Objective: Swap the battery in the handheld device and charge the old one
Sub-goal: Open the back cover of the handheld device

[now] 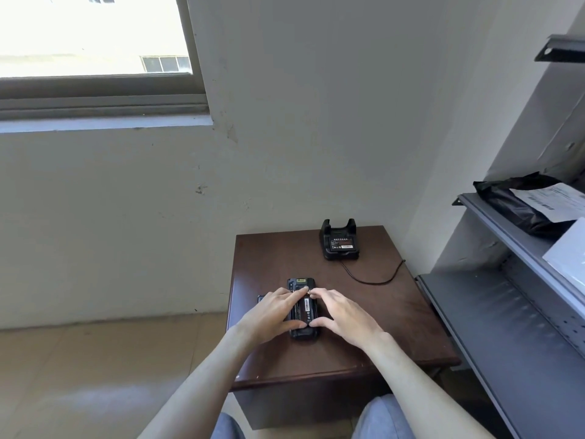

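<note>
Your knees [383,419] tuck by the brown desk [380,296]; left grip [269,315] and right grip [342,312] press open-fingered on the handheld device [302,335], grey shelving [506,327] beside.

The left hand [272,315] and right hand [343,315] lie over the handheld device [300,285] and hide its sides and much of its lower part. The label print on the battery [306,308] between them is too small to read. A dark object [260,298] just left of the device is almost wholly hidden behind the left hand, so what it is cannot be told. The label on the second battery [341,243] in the charging cradle [326,228] is also unreadable, the cable [373,282] drops out of sight past the right edge of the surface [348,353], and the shelf [506,312], black parcel [512,207] and white box [569,251] are cut off by the right edge.
</note>
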`<state>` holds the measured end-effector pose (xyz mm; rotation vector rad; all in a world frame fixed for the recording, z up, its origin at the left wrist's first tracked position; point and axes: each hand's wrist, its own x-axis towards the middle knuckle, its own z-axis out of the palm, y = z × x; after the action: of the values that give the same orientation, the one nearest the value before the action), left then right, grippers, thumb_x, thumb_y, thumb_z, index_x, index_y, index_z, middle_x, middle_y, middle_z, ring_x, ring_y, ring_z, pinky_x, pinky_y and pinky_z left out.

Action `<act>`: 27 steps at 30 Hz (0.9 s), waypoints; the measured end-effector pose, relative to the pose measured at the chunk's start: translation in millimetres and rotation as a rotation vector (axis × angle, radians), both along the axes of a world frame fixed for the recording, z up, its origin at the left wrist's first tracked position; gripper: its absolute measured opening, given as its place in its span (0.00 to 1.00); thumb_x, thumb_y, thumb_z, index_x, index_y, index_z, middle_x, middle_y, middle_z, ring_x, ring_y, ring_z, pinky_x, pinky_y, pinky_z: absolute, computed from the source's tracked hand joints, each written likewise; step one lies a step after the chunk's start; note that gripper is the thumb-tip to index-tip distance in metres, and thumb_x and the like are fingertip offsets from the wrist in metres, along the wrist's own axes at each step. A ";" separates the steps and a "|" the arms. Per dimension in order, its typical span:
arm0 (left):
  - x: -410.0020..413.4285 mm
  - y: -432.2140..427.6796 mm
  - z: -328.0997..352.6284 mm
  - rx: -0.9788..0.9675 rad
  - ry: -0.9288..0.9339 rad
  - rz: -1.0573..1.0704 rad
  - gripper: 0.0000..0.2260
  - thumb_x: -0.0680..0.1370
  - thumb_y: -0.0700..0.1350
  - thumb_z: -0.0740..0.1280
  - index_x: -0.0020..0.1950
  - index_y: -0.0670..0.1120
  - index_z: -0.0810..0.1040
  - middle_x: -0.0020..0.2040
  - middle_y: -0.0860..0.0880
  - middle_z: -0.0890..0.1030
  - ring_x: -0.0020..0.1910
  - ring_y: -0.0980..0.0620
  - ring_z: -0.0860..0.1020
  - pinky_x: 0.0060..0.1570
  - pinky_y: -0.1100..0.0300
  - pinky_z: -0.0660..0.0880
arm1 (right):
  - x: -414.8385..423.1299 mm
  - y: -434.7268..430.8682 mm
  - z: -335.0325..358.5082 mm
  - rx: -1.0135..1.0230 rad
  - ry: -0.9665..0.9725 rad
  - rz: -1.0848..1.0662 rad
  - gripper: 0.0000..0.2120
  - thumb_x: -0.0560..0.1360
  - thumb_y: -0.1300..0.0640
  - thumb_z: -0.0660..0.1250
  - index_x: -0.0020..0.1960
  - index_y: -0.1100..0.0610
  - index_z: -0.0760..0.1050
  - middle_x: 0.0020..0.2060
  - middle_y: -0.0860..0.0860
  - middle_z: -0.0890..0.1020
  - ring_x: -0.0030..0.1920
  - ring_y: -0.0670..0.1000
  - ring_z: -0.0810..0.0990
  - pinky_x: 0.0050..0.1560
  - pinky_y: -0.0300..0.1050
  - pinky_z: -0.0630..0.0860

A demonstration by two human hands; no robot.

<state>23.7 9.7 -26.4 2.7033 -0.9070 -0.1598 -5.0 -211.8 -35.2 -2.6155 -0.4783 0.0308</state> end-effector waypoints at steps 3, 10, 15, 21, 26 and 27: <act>0.3 1.0 -1.7 -0.017 0.006 -0.020 0.36 0.80 0.57 0.67 0.82 0.48 0.55 0.68 0.44 0.74 0.68 0.47 0.69 0.65 0.57 0.67 | -0.3 0.4 1.0 -0.049 -0.051 0.046 0.34 0.76 0.43 0.70 0.76 0.52 0.62 0.68 0.48 0.76 0.68 0.47 0.76 0.66 0.40 0.72; 1.5 0.8 -4.8 0.054 -0.074 -0.100 0.37 0.83 0.56 0.61 0.83 0.43 0.45 0.69 0.44 0.76 0.69 0.45 0.67 0.66 0.55 0.68 | 0.2 -0.8 -0.7 -0.065 -0.077 0.076 0.30 0.78 0.43 0.69 0.73 0.55 0.64 0.67 0.50 0.77 0.68 0.48 0.76 0.67 0.39 0.72; 2.4 4.4 -5.6 -0.001 -0.002 -0.068 0.35 0.84 0.57 0.60 0.83 0.45 0.46 0.69 0.45 0.76 0.71 0.47 0.65 0.64 0.56 0.69 | -0.5 -2.1 -3.2 -0.040 -0.048 0.059 0.25 0.79 0.43 0.65 0.71 0.53 0.65 0.66 0.51 0.78 0.66 0.50 0.78 0.64 0.44 0.76; 9.1 2.9 -4.8 -0.075 0.124 -0.015 0.40 0.77 0.60 0.69 0.82 0.53 0.51 0.71 0.48 0.73 0.68 0.51 0.65 0.62 0.59 0.69 | -3.6 -2.1 -3.6 -0.025 -0.031 0.041 0.22 0.80 0.43 0.64 0.70 0.50 0.64 0.66 0.48 0.77 0.64 0.49 0.79 0.61 0.45 0.77; 9.9 -0.8 -10.1 -0.211 0.162 0.063 0.39 0.74 0.53 0.76 0.80 0.53 0.59 0.70 0.51 0.75 0.68 0.52 0.67 0.62 0.64 0.63 | -4.2 -3.7 -5.1 0.020 -0.003 0.022 0.22 0.79 0.43 0.65 0.69 0.48 0.65 0.66 0.47 0.77 0.64 0.49 0.79 0.61 0.44 0.77; 10.9 -0.6 -10.9 -0.229 0.165 0.069 0.39 0.73 0.53 0.76 0.79 0.54 0.62 0.69 0.51 0.75 0.67 0.53 0.67 0.63 0.64 0.64 | -4.6 -4.0 -4.2 0.029 -0.002 0.018 0.22 0.79 0.43 0.66 0.69 0.48 0.65 0.66 0.47 0.77 0.65 0.48 0.78 0.61 0.43 0.77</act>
<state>34.6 9.1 -37.3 2.4648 -0.7345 -0.2444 -9.6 -215.7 -39.4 -2.5836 -0.4993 0.0264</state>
